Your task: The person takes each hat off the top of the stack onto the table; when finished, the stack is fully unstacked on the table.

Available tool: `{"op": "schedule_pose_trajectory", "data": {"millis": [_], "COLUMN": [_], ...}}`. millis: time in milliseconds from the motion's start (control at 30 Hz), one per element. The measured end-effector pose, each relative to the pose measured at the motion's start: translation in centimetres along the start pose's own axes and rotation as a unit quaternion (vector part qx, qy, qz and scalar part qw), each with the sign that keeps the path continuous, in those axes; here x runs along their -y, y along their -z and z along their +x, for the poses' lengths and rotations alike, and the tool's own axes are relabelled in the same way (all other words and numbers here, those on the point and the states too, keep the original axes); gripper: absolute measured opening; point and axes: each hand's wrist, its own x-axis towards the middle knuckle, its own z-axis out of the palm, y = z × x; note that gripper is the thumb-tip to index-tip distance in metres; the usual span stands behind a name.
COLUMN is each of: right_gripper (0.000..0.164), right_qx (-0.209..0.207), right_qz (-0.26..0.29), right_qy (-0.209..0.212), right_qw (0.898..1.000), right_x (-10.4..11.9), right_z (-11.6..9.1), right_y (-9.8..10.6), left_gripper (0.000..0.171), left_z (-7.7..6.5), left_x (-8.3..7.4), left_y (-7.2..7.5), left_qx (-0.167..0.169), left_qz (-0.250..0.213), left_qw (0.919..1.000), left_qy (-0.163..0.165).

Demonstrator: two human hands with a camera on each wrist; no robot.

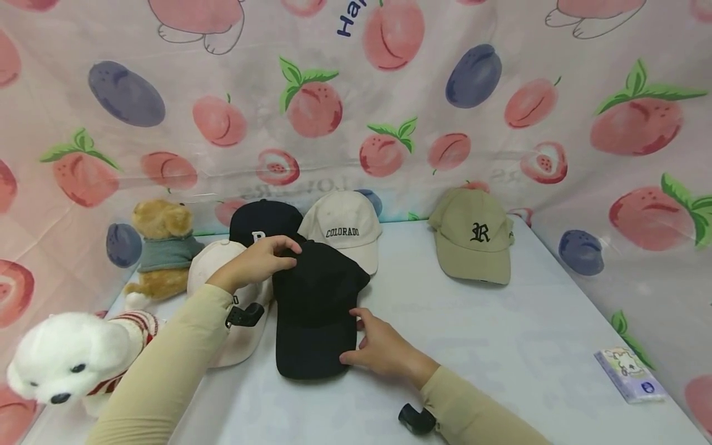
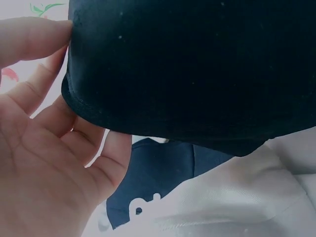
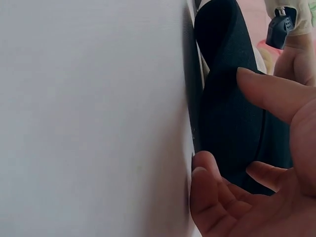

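Note:
A plain black baseball cap [image 1: 318,296] lies with its brim toward me, partly over neighbouring caps. My left hand [image 1: 257,262] holds its upper left edge; in the left wrist view the thumb [image 2: 42,37] meets the rim and the other fingers bend behind it. Along the cap's right side my right hand [image 1: 384,346] rests with fingers spread, the thumb by the brim and another fingertip higher up. The right wrist view shows that thumb [image 3: 269,91] against dark fabric and other fingertips low by the tabletop. How firmly it touches cannot be told.
Around it sit a navy cap [image 1: 264,217], a cream Colorado cap [image 1: 342,222] and a white cap [image 1: 236,343]. An olive cap [image 1: 473,238] stands at the back right. Plush dogs, one brown [image 1: 164,247] and one white [image 1: 72,349], sit left; a small packet [image 1: 628,374] lies right.

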Motion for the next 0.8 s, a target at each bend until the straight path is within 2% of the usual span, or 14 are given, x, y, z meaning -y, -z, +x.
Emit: {"op": "schedule_pose_trajectory", "data": {"millis": [333,800], "right_gripper": [0.076,0.083], "right_qx": [-0.034,-0.041], "right_qz": [-0.037,-0.041], "right_qy": [0.011,0.023], "right_qw": [0.999,0.998], "right_x": [0.3,0.7], "right_z": [1.0,1.9], "right_y": [-0.8,-1.7], "left_gripper": [0.027,0.029], "left_z": [-0.2,-0.6], "left_x": [0.1,0.4], "left_y": [0.5,1.3], "left_qx": [-0.005,-0.011], "left_qz": [0.009,0.035], "left_qw": [0.9998,0.9993], "left_qy": [0.015,0.011]}}
